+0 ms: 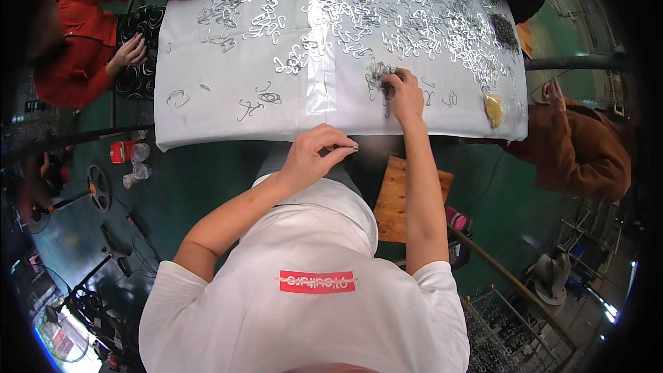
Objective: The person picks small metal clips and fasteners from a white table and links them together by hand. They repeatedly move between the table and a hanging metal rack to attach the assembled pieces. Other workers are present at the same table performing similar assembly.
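Observation:
My left hand (314,155) is in front of the table's near edge, its thumb and forefinger pinched on a small metal piece (354,146) too small to make out. On the white-covered table (228,114), my right hand (406,97) reaches to a small dark heap of bent wire hooks (378,77). Its fingers are curled at the heap's right side and seem to grip some of the hooks; the fingertips are partly hidden. Many more shiny S-shaped wire hooks (414,38) lie spread over the far part of the table.
A person in red (86,41) at the left has one hand on the table. Another in brown (580,141) sits at the right, near a clear bag with yellow contents (493,110). A wooden stool (394,200) stands below the table's near edge. Clear tape (321,97) runs down the cover.

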`<state>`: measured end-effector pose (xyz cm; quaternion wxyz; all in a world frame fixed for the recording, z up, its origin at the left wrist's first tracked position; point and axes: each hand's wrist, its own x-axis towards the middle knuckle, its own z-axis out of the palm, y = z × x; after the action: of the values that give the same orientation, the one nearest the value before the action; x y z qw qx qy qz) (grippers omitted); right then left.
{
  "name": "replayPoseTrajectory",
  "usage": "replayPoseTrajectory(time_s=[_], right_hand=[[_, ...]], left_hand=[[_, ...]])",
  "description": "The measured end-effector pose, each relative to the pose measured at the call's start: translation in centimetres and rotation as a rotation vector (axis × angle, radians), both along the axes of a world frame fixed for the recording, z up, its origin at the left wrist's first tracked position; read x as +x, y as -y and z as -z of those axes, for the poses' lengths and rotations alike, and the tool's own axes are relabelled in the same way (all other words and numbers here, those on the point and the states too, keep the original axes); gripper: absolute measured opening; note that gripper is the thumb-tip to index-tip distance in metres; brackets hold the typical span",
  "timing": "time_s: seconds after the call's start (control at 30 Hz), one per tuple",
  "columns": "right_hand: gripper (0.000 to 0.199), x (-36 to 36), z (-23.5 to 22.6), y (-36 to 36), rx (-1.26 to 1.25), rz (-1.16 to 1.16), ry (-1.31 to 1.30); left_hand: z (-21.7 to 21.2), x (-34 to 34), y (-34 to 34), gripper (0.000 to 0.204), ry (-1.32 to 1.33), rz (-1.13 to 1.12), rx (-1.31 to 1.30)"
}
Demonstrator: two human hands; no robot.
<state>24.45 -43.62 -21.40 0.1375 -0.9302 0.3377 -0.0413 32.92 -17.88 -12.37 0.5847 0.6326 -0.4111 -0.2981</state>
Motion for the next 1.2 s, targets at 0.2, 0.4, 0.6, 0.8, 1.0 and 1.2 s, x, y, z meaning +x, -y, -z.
replayPoseTrajectory(time_s=[0.2,0.4,0.6,0.8,1.0,1.2], right_hand=[[0.020,0.7,-1.4,1.9,0.107,0.042,0.045],[0.018,6.6,-1.2,1.2,0.065,0.137,-0.180],[0.025,5.6,-1.9,-1.1,0.158,0.161,-0.334],[0.024,3.7,0.5,-4.9,0.017,0.126,-0.272],[0.015,1.5,0.3,-5.1,0.353,0.169,0.157],[0.008,-2.5,-7.7,-9.4,1.216,0.227,0.726]], left_hand=[[0.5,0.9,0.0,0.016,0.000,0.030,0.002],[0.4,1.2,0.2,0.016,-0.061,0.032,0.031],[0.7,1.3,0.2,0.015,-0.040,0.026,0.017],[1.1,0.8,0.1,0.017,-0.036,0.035,0.003],[1.2,0.5,0.3,0.017,0.038,0.008,-0.007],[0.7,0.2,0.1,0.014,0.036,-0.023,0.045]])
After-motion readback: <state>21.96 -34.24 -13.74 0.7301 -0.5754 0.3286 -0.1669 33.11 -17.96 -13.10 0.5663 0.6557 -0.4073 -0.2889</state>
